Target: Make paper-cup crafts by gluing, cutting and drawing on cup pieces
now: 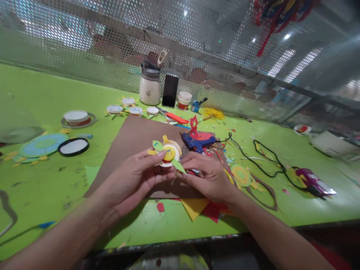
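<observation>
Across the green surface [42, 97], largest item first: brown cardboard sheet [135, 138], lying flat at centre as a work mat, with yellow and red paper offcuts [197, 208] poking out from under its near edge.

Blue glue gun [198, 143]: rests on the sheet just beyond the hands, black cord [261, 165] trailing right. Risk, as a judgement: if the nozzle is hot, a finger drifting forward could be burned, and a snagged cord could drag the gun onto the piece.

Round paper craft [168, 152]: white disc with yellow centre, red trim, yellow tabs and green leaf-shaped pieces. Held above the sheet, between both hands, tilted toward the camera. Risk: the thin leaves could crease or tear off under a hard pinch; wet glue, if any, could let them slide askew.

Left hand [135, 180]: palm up, forearm entering from lower left, thumb and fingers closed narrowly on the disc's left edge.

Right hand [209, 176]: knuckles up, forearm entering from lower right, fingertips pinched at the lower green leaf [178, 165]. Something small shows beneath its fingers; what it is cannot be told.

Smaller items behind: cream jar [150, 90], dark phone [170, 90] leaning upright, scissors with orange-red handles [176, 117].
</observation>
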A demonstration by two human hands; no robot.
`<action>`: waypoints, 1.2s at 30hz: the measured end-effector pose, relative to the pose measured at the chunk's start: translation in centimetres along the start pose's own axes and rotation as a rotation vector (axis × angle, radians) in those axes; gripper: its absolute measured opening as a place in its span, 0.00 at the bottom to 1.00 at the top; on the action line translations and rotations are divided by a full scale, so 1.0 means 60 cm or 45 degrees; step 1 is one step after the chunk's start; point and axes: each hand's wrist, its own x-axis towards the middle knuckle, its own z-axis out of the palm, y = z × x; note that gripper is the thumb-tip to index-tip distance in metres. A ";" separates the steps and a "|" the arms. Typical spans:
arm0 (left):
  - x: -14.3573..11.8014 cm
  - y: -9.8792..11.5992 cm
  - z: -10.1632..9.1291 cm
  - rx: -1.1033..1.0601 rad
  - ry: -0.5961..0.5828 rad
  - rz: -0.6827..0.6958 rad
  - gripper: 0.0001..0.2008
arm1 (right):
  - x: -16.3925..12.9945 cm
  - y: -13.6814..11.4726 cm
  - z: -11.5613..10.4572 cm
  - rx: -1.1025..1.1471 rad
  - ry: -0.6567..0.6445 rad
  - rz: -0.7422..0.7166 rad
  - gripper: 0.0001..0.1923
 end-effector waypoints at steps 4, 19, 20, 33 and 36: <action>-0.001 0.002 -0.004 0.042 0.031 0.004 0.06 | -0.011 -0.003 -0.008 -0.097 0.015 -0.013 0.03; -0.007 -0.031 0.003 0.345 0.078 0.356 0.15 | -0.004 -0.059 0.011 -0.864 0.074 -0.417 0.10; -0.008 -0.030 0.005 0.356 0.080 0.353 0.15 | -0.004 -0.057 0.013 -0.898 0.051 -0.409 0.10; -0.018 -0.026 0.025 0.351 0.162 0.343 0.13 | -0.017 -0.053 0.021 -1.064 -0.124 -0.145 0.11; -0.012 -0.027 0.020 0.381 0.143 0.340 0.14 | -0.014 -0.055 0.019 -1.089 -0.172 -0.199 0.13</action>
